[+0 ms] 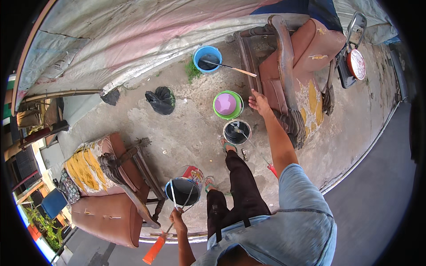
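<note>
- The left hand (pixel 176 218) is too small to read: it may grip the white strip (pixel 173 194), the metal rod (pixel 169 228) or both.
- Its forearm (pixel 185 248) is cut off by the lower edge.
- The paint bucket (pixel 194 174) is dark inside — what lies at the bottom can't be made out.
- The red handle (pixel 272 170) is partly covered by the right arm (pixel 281 142).
- The black bag (pixel 161 100) hides its contents.
- The blue cloth (pixel 326 14) runs past the upper edge.
</note>
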Action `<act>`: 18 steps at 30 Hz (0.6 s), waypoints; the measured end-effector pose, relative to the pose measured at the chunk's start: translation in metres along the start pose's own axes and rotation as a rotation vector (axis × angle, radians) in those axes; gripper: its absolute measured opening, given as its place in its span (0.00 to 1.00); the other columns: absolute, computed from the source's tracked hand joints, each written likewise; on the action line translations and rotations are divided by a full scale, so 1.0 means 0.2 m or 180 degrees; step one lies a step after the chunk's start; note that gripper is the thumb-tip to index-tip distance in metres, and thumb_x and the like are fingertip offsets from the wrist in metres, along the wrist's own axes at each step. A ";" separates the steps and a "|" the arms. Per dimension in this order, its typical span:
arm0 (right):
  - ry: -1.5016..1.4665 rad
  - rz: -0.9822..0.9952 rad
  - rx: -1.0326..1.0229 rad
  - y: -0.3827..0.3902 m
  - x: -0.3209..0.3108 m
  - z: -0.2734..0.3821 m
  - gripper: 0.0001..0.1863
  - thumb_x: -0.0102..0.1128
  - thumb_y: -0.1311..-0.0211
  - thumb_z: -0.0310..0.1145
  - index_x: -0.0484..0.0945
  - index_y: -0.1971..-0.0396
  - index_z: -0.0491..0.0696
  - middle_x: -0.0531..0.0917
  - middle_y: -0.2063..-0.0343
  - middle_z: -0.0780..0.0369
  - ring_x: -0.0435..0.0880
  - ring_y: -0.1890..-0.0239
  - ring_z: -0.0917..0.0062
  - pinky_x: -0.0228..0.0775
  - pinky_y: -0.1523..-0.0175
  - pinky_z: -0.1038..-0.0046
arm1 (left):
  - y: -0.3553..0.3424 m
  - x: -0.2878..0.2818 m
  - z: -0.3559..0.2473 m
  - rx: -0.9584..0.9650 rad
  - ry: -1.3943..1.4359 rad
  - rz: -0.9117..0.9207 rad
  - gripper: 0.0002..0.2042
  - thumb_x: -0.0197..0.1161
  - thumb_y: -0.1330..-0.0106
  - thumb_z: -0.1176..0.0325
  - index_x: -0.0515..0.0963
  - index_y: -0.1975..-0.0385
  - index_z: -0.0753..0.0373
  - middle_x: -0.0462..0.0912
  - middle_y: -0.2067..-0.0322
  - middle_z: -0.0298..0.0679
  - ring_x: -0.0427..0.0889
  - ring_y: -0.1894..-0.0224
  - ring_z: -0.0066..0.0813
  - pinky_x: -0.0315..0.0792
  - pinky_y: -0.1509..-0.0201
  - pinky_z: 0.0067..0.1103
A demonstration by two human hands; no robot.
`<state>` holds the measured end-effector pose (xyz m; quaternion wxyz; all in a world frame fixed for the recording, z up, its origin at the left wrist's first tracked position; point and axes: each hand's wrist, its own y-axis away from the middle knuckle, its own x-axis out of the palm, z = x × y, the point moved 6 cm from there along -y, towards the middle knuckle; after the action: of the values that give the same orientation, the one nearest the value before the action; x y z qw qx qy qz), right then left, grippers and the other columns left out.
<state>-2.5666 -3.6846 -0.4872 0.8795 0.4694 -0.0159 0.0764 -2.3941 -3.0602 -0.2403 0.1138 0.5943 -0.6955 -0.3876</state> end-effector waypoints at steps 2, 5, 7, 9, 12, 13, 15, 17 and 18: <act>-0.0466 0.0024 0.0283 -0.30 0.12 0.05 0.28 0.74 0.45 0.50 0.74 0.52 0.49 0.78 0.64 0.61 0.80 0.66 0.74 0.81 0.58 0.69 | 0.06 0.08 0.06 -0.0249 0.0364 -0.0435 0.17 0.52 0.26 0.55 0.73 0.74 0.60 0.75 0.73 0.33 0.76 0.63 0.25 0.69 0.52 0.27; -0.1367 -0.0123 0.0624 -0.70 0.18 -0.01 0.34 0.79 0.52 0.51 0.73 0.50 0.51 0.74 0.61 0.57 0.78 0.65 0.72 0.82 0.57 0.66 | 0.04 0.25 -0.04 -0.0291 0.0504 -0.0392 0.18 0.46 0.23 0.55 0.66 0.76 0.57 0.73 0.72 0.34 0.74 0.61 0.29 0.68 0.50 0.29; -0.1743 -0.0198 0.0386 -0.91 0.15 0.00 0.35 0.78 0.51 0.53 0.71 0.49 0.50 0.74 0.62 0.55 0.80 0.64 0.71 0.83 0.60 0.67 | -0.04 0.35 -0.11 -0.0193 0.0516 0.0002 0.21 0.40 0.22 0.52 0.58 0.79 0.54 0.72 0.72 0.37 0.73 0.59 0.31 0.67 0.48 0.29; -0.1914 -0.0287 0.0302 -0.98 0.13 0.05 0.33 0.75 0.46 0.50 0.71 0.49 0.46 0.75 0.62 0.53 0.81 0.62 0.65 0.83 0.57 0.63 | -0.01 0.42 -0.18 -0.0283 0.0590 -0.0172 0.21 0.39 0.23 0.52 0.58 0.79 0.54 0.72 0.72 0.37 0.72 0.58 0.31 0.66 0.47 0.30; -0.1183 0.0310 -0.0206 -1.12 0.13 0.34 0.18 0.64 0.34 0.40 0.74 0.55 0.42 0.78 0.57 0.48 0.83 0.58 0.64 0.82 0.49 0.65 | -0.14 0.57 -0.17 -0.0062 0.0834 0.0260 0.19 0.40 0.24 0.51 0.60 0.75 0.57 0.74 0.65 0.40 0.71 0.57 0.34 0.62 0.42 0.32; -0.0779 0.0363 -0.0310 -1.08 0.24 0.40 0.18 0.60 0.30 0.39 0.73 0.52 0.40 0.79 0.57 0.47 0.84 0.56 0.64 0.82 0.48 0.66 | -0.08 0.57 -0.16 -0.0088 0.0781 0.0217 0.19 0.40 0.23 0.51 0.60 0.75 0.57 0.75 0.64 0.40 0.71 0.58 0.34 0.62 0.42 0.31; -0.0200 0.0461 -0.0536 -0.99 0.37 0.52 0.20 0.54 0.27 0.39 0.73 0.47 0.38 0.80 0.55 0.47 0.84 0.53 0.63 0.82 0.48 0.67 | -0.04 0.60 -0.21 -0.0099 0.0778 0.0118 0.20 0.38 0.24 0.49 0.61 0.74 0.56 0.75 0.62 0.40 0.70 0.59 0.31 0.62 0.43 0.30; 0.0589 0.0643 -0.1311 -0.84 0.50 0.68 0.21 0.52 0.26 0.40 0.73 0.44 0.37 0.81 0.55 0.47 0.84 0.53 0.64 0.81 0.47 0.68 | -0.03 0.60 -0.24 -0.0089 0.0922 0.0063 0.20 0.39 0.25 0.48 0.62 0.73 0.56 0.74 0.64 0.39 0.69 0.59 0.30 0.62 0.43 0.30; 0.1005 0.0753 -0.1693 -0.72 0.59 0.74 0.22 0.51 0.25 0.40 0.73 0.43 0.37 0.81 0.54 0.47 0.85 0.52 0.64 0.81 0.47 0.68 | 0.00 0.59 -0.25 -0.0064 0.0947 0.0027 0.20 0.40 0.25 0.48 0.63 0.73 0.56 0.73 0.64 0.39 0.69 0.59 0.29 0.62 0.43 0.29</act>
<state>-2.4216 -3.8709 -0.5114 0.9479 0.2006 0.0469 0.2430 -2.3947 -3.1873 -0.2431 0.2231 0.6410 -0.6696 -0.3017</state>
